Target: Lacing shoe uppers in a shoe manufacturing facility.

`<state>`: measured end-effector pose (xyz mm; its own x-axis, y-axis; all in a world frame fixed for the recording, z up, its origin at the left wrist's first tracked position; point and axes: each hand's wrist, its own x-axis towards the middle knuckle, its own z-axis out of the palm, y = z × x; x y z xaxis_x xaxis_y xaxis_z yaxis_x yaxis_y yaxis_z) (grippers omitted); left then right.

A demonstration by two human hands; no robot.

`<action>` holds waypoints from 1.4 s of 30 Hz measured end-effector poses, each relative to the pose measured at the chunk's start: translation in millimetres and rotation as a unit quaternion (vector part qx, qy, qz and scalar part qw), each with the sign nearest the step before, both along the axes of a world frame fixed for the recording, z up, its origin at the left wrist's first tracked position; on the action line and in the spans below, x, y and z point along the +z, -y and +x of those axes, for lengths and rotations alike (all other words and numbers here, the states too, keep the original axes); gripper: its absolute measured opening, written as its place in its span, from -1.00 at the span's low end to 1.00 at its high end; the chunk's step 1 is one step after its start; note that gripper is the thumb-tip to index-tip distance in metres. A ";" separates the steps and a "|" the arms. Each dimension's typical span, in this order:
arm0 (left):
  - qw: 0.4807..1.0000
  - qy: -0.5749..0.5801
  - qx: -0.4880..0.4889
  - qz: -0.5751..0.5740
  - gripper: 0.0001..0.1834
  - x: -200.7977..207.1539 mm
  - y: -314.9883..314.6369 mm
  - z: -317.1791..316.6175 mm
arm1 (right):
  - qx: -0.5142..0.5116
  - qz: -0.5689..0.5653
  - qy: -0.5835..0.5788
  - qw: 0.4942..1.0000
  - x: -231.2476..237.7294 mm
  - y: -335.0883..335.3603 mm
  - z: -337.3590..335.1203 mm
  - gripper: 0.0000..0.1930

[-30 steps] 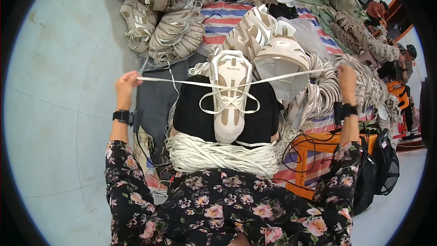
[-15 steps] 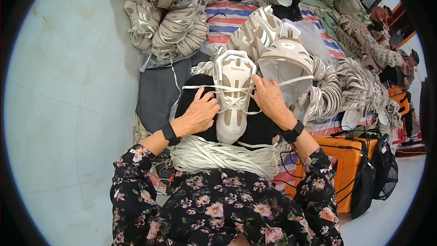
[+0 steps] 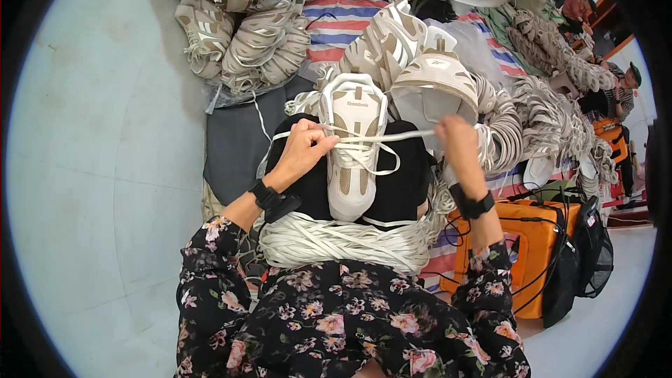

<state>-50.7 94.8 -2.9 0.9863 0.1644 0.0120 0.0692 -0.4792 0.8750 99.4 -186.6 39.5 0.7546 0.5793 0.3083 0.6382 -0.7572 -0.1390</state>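
Note:
A beige and white sneaker upper [image 3: 353, 199] lies over my black-trousered knees, its toe toward me and its tongue away. White shoelace [image 3: 400, 137] crosses its eyelets, with a loose loop hanging on the right side. My left hand [image 3: 302, 152] is at the upper's left edge, thumb and forefinger pinched on the lace. Out to the right, my right hand [image 3: 458, 143] is closed on a lace end pulled taut across the upper; motion smears its fingers. Across my lap lies a thick bundle of white laces [image 3: 343, 241].
Nested sneaker uppers [image 3: 269, 45] are heaped at the far left, and more stacks [image 3: 500, 129] stand right of my knees. A striped sheet [image 3: 343, 21] covers the floor ahead. An orange case [image 3: 535, 238] with black cables sits at my right. Other people [image 3: 616, 91] are at the far right.
My right hand has moved from the upper's right edge out to the right, drawing the lace straight. My left hand has shifted slightly up and left. A stack of uppers at the top has moved right.

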 end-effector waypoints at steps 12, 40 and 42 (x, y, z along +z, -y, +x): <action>0.997 0.061 -0.044 0.017 -0.78 -5.7 -4.0 -11.6 | 0.187 0.162 -0.279 0.928 -29.5 -49.9 -31.1 -0.80; 0.967 0.206 0.023 0.150 -0.66 17.1 14.6 -6.2 | 0.129 0.189 -0.447 0.865 -4.0 -33.9 -1.8 -0.76; 0.966 0.216 -0.005 0.140 -0.65 17.2 15.0 3.4 | 0.063 0.326 -0.527 0.782 5.5 -23.7 5.6 -0.79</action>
<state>-47.4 79.8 14.3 0.8804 0.0860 0.4664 -0.2797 -0.7001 0.6570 105.0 -162.9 45.1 0.7380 0.6486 -0.1862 -0.0274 -0.2469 -0.9687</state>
